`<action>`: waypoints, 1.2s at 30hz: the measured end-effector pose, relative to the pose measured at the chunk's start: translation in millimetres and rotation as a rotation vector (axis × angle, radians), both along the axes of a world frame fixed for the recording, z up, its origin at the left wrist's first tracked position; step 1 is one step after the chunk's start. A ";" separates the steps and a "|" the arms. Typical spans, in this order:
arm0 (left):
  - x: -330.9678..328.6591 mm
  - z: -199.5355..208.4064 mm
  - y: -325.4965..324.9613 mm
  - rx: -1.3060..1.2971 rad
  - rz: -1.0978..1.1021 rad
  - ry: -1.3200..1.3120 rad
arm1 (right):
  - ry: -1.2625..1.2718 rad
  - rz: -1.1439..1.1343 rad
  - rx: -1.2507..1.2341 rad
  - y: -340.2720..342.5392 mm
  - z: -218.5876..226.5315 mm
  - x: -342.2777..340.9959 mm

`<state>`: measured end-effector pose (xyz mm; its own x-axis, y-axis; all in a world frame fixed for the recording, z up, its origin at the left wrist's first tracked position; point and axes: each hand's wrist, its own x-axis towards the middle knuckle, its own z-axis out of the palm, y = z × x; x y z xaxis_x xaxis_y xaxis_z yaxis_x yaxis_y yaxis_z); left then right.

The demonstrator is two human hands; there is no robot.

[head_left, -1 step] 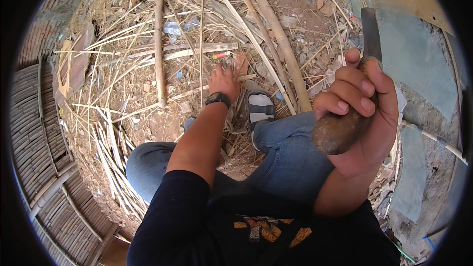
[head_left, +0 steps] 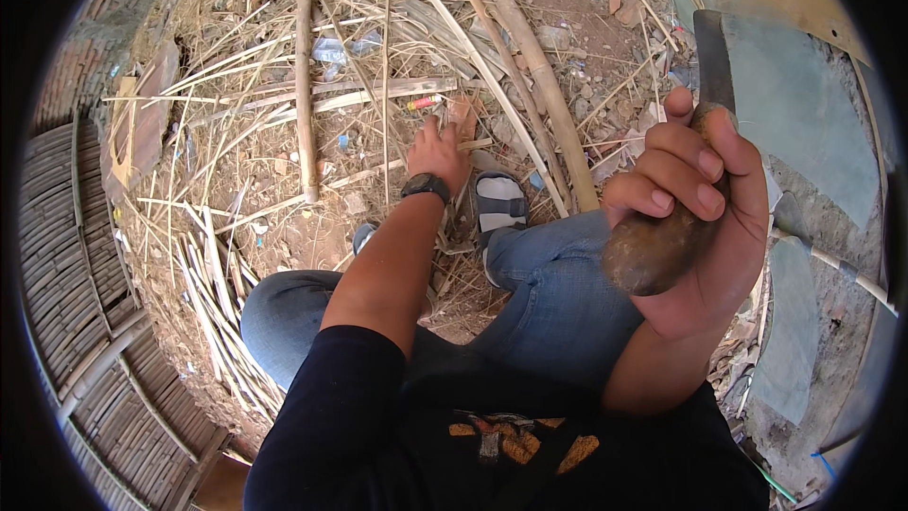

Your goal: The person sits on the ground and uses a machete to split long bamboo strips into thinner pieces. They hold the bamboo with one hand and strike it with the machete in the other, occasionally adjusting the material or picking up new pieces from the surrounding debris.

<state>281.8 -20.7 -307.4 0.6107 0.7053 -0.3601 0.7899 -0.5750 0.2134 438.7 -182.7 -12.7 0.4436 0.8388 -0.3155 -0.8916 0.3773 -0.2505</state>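
My right hand point(head_left: 733, 218) is raised at the right, fingers wrapped round the thick, rounded wooden handle of a knife point(head_left: 715, 61). Its dark blade points away from me, upward in the picture. Down on the littered ground, my left hand point(head_left: 438, 153) reaches forward with fingers spread, a dark watch on its wrist. Just beyond those fingertips lies a small red and yellow tube-like object point(head_left: 424, 103). A reddish flat fragment point(head_left: 462, 119) is beside them. I cannot tell whether the fingertips touch the thin split strip point(head_left: 369, 175) near them.
Bamboo poles point(head_left: 305, 76) and a thicker pole point(head_left: 544, 85) lie lengthwise ahead. Split strips are bundled point(head_left: 213, 298) at my left, by a slatted bamboo panel point(head_left: 66, 199). Grey sheets point(head_left: 804, 123) line the right side. My sandalled foot point(head_left: 499, 203) is close to my left hand.
My left hand has shifted slightly to the right over the ground. The right hand, still holding the knife, has barely moved.
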 end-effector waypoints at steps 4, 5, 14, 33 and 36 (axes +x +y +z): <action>31.0 -26.8 -33.7 -0.266 -0.106 -0.210 | -0.009 0.017 0.018 0.0 -0.3 -0.8; 40.1 -25.9 -45.8 -0.230 -0.180 -0.153 | -0.013 0.017 0.021 0.2 -0.5 -0.3; 17.9 -31.3 -45.0 -0.179 -0.300 0.375 | -0.017 -0.001 0.018 -5.3 -2.9 4.7; -14.9 -34.5 35.5 -0.183 -0.001 0.384 | -0.015 -0.045 0.028 -11.4 -6.8 18.0; -15.2 -31.2 46.0 -0.173 0.065 0.222 | -0.003 -0.047 0.029 -9.8 -6.4 15.5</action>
<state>266.7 25.2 -338.5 0.4592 0.6566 -0.5984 0.8621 -0.4918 0.1219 454.2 -192.5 -19.0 0.4833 0.8261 -0.2898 -0.8721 0.4255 -0.2415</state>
